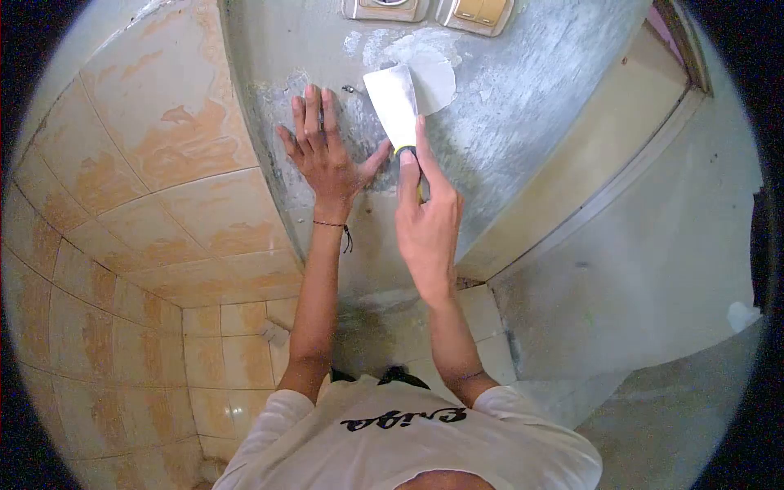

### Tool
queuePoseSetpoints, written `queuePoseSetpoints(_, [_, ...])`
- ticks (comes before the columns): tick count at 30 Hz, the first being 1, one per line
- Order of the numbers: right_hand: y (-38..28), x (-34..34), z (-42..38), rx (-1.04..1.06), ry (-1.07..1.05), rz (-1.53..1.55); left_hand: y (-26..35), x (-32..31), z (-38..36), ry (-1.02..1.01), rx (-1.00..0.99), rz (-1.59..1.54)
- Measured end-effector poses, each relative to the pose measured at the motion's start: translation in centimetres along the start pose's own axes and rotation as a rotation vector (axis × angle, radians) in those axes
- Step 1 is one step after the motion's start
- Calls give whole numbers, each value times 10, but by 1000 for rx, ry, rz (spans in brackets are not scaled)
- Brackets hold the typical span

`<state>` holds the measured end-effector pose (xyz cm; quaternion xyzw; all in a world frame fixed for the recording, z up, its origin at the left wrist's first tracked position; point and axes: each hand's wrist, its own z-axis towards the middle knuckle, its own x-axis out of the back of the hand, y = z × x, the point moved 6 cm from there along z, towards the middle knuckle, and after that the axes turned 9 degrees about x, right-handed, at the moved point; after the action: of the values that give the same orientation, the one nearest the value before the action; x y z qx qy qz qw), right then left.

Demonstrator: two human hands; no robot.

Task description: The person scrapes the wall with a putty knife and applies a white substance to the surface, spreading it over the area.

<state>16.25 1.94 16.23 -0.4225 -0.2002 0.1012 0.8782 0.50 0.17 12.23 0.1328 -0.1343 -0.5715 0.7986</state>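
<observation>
My right hand (pixel 429 212) grips a putty knife (pixel 392 100) by its dark handle with a yellow band, the index finger stretched along the blade's edge. The wide metal blade points up the wall and lies over or very near a patch of white filler (pixel 433 82). To the left, my left hand (pixel 325 159) rests flat on the grey wall (pixel 523 90) with its fingers spread and nothing in it. A small dark hole or mark (pixel 349 89) sits between that hand and the blade. Whether the blade touches the wall is hard to tell.
Above the filler are a wall socket (pixel 385 8) and a switch plate (pixel 478 12). Orange-marbled tiles (pixel 155 163) cover the left side. A door frame (pixel 604 184) and a grey panel (pixel 637 245) stand at right. A small block (pixel 275 332) lies at lower left.
</observation>
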Motion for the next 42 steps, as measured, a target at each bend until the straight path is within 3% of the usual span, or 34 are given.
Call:
queuePoseSetpoints(2, [-6,-1,2,313,145,-132,1,0,2,6,6,1])
queuePoseSetpoints(5, [-5,-4,3,453,202,-174,1,-1,0,-5,14,17])
queuePoseSetpoints(6, [-4,0,1,451,202,-174,0,-2,1,-1,5,16])
queuePoseSetpoints(8, [11,10,-4,233,128,4,-1,0,-1,0,-2,22])
queuePoseSetpoints(19, [12,20,1,277,84,-23,0,-1,0,15,1,29])
queuePoseSetpoints(21, [16,18,0,146,63,-3,0,0,1,19,-3,34])
queuePoseSetpoints(25, [18,17,4,242,98,-28,0,-1,0,16,-9,36])
queuePoseSetpoints(27, [19,17,3,127,46,-28,0,-1,0,16,-9,34])
queuePoseSetpoints(31, [17,15,5,233,70,-55,1,-1,0,14,-2,23])
queuePoseSetpoints(34, [19,14,1,93,40,-81,-1,-2,-1,18,-10,43])
queuePoseSetpoints(36, [17,14,0,247,104,-47,-1,-2,-1,16,-10,35])
queuePoseSetpoints(38, [12,11,3,246,109,-66,0,-2,-1,18,-4,29])
queuePoseSetpoints(42, [17,13,-1,137,50,-130,0,-2,-1,6,-6,30])
